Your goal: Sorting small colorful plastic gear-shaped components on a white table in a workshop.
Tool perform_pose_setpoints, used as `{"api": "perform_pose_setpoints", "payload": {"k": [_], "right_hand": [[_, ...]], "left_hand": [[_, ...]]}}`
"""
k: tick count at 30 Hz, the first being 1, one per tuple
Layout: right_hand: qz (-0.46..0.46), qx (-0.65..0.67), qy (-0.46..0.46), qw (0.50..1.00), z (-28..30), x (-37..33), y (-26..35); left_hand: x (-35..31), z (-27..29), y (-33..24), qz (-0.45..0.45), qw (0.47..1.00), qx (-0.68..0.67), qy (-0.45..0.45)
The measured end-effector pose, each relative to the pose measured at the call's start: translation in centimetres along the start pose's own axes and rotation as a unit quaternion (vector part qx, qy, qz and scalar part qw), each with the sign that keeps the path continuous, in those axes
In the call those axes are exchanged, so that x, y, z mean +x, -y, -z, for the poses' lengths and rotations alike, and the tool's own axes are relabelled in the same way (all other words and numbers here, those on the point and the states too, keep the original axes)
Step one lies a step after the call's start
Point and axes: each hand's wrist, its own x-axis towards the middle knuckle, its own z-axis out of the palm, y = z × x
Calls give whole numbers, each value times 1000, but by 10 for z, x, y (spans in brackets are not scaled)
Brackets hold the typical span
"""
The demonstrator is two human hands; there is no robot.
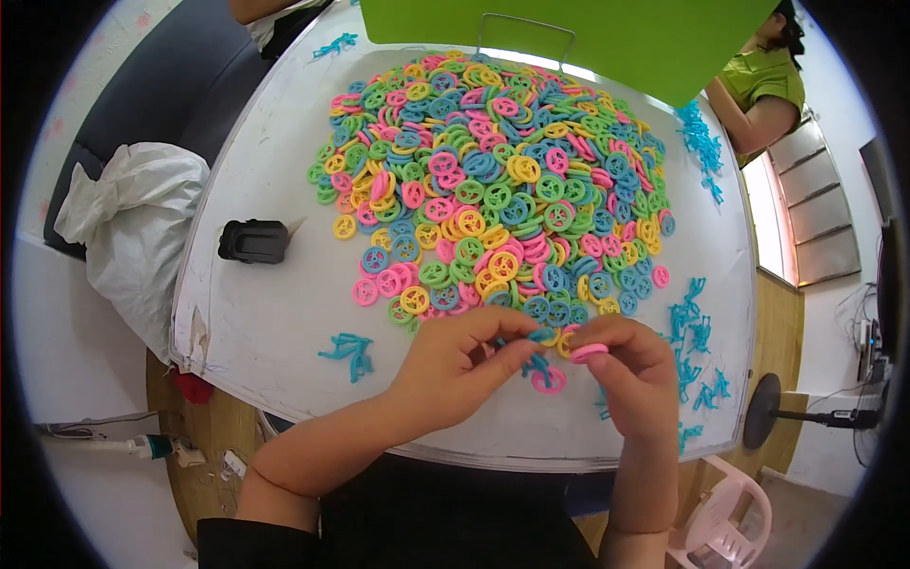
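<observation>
A white worktop [265,313] fills the head view, bent by the lens, with a broad heap of plastic wheel-shaped rings [493,180] in pink, yellow, green and blue spread across its middle. A green panel [569,38] stands at the far edge, and a white sack [133,228] slumps just off the left side. A black rectangular holder [254,241] lies on the worktop left of the heap. Small clusters of turquoise clips [349,349] are scattered near the front and right edges. At the near edge of the heap, the left hand [455,370] pinches a turquoise clip [538,336] between thumb and forefinger, while the right hand [630,370] grips a pink ring [588,352] at its fingertips, the two almost touching. Another pink ring [548,381] lies just beneath them.
</observation>
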Motion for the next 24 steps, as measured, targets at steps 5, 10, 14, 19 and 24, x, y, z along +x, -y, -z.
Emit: {"api": "perform_pose_setpoints", "payload": {"k": [5,10,14,19,24], "right_hand": [[-17,117,11,993,-8,0,-18],[-81,151,-24,985,-14,-1,-16],[-79,181,-35,980,-18,-3,-23],[-50,161,-42,985,-21,-4,-19],[-31,65,-58,996,-20,-4,-15]], "left_hand": [[-1,-9,3,3,999,-11,53],[-4,-14,10,-18,997,-66,30],[-5,-18,10,-70,997,17,-1],[-3,-18,7,-253,940,227,-15],[-1,-14,6,-185,957,221,-34]]}}
